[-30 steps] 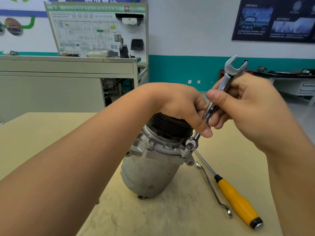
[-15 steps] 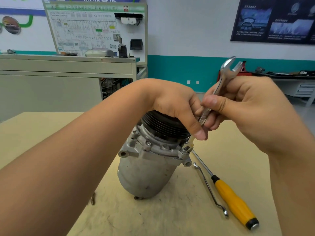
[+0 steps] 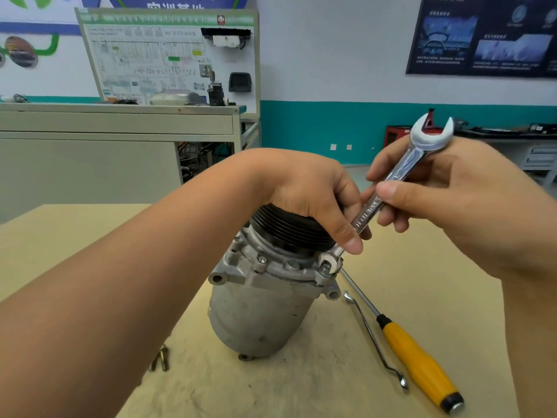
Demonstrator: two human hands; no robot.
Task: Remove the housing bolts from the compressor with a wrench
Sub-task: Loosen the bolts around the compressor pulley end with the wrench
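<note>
Head view: the wrench (image 3: 401, 173) has stamped writing along its shank. It starts with what looks like "11", and the rest is too blurred to read. On the training board (image 3: 156, 55) at the upper left, only "HV" can be made out above a wiring diagram. The Chinese characters on the blue banner above it are cut off by the frame, and the small print on the dark poster (image 3: 482, 34) at the upper right is illegible.

The compressor (image 3: 262, 312) stands tilted on the tan table (image 3: 90, 236) at the centre of the frame. The left hand (image 3: 307, 188) reaches in from the lower left, its fingers curled over the black ribbed pulley (image 3: 289, 227) and its thumb pointing down against the wrench shank. The right hand (image 3: 446, 200) pinches the shank, thumb in front and fingers behind. The wrench slants from its open end at the upper right down to a housing bolt (image 3: 327, 262) on the flange.

A yellow-handled screwdriver (image 3: 419, 363) and a bent metal rod (image 3: 370, 333) lie at the lower right. Loose bolts (image 3: 159, 360) lie at the lower left.
</note>
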